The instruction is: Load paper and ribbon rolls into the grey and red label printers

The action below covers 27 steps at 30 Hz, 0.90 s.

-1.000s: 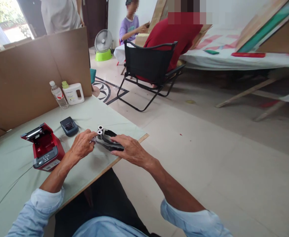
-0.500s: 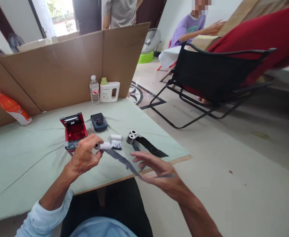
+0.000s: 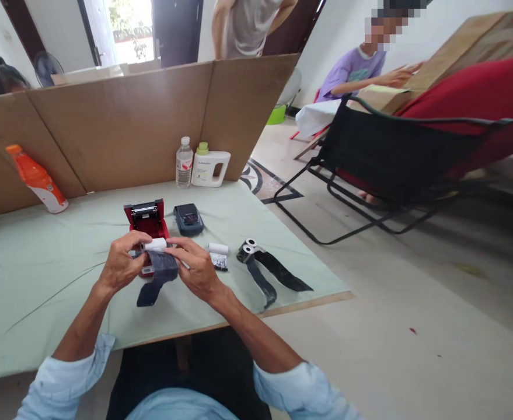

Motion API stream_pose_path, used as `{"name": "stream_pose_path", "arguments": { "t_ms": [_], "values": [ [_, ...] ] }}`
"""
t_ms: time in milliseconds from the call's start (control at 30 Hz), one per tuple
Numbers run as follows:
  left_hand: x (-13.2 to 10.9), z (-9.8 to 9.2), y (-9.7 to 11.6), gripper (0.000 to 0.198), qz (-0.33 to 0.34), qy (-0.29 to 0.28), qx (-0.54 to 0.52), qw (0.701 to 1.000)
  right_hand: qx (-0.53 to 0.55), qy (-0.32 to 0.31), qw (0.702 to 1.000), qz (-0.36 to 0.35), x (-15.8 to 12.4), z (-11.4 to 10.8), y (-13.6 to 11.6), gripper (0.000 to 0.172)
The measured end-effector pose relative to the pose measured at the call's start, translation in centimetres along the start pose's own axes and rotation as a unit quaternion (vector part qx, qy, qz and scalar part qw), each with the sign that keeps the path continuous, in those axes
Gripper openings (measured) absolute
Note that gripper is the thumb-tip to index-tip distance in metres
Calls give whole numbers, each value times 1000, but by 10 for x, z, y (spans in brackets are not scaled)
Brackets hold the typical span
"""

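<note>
My left hand and my right hand both pinch a small white paper roll above the green table cover. A dark printed strip hangs down from the roll between my hands. Just behind my hands stands a red label printer with its lid up. A dark grey printer lies to its right. Further right lie another small white roll and two rolls with dark strips unrolled across the cover.
A cardboard screen stands along the table's back. A clear water bottle, a white jug and an orange bottle sit against it. A black folding chair holds a person in red; other people are further back.
My view swung left. My left hand lifted one roll off the table and my right hand came back from pulling out its strip to grip the roll too.
</note>
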State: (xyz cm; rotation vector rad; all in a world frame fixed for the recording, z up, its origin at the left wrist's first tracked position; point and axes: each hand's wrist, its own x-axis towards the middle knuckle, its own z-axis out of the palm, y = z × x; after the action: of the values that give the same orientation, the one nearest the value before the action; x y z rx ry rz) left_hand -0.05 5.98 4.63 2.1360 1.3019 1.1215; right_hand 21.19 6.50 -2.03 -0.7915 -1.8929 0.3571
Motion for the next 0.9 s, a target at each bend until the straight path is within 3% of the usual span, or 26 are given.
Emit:
{"name": "stream_pose_path", "arguments": {
  "t_ms": [167,300,500,733,900],
  "values": [
    [18,-3,-35,22,-33,-20,24,999,-49,-50,998,12,24,17,20,28],
    [24,-3,-48,22,-52,-50,71,995,-83,-91,992,26,29,24,25,29],
    [34,-9,-50,32,-55,-125,122,983,-120,-170,977,42,36,25,25,30],
    [48,-15,-46,36,-68,-198,115,971,-137,-195,970,51,47,21,24,35],
    [52,-12,-44,31,-75,-194,165,964,-159,-218,961,61,63,19,22,35]
  ]
}}
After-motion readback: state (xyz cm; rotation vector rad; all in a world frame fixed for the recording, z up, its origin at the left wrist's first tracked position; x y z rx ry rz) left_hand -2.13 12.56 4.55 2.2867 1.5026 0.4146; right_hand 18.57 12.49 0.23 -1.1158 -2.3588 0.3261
